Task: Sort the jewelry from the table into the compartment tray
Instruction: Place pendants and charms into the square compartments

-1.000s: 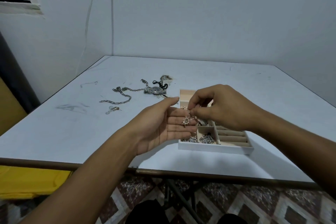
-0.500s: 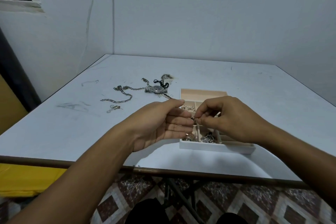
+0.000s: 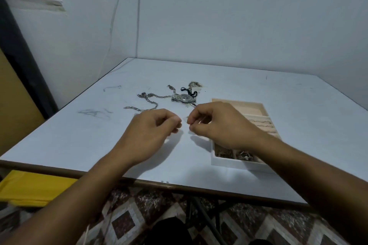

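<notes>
White scuffed worktop fills a pale-walled corner. Chain and watch lie at twelve o'clock, tray at three. Left hand and right hand curl their fingers; whether either grip holds anything, I cannot tell.

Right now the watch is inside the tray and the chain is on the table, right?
No. The watch lies on the table, left of and behind the tray, not inside it. The chain is on the table, as you said. The head view shows this.
</notes>
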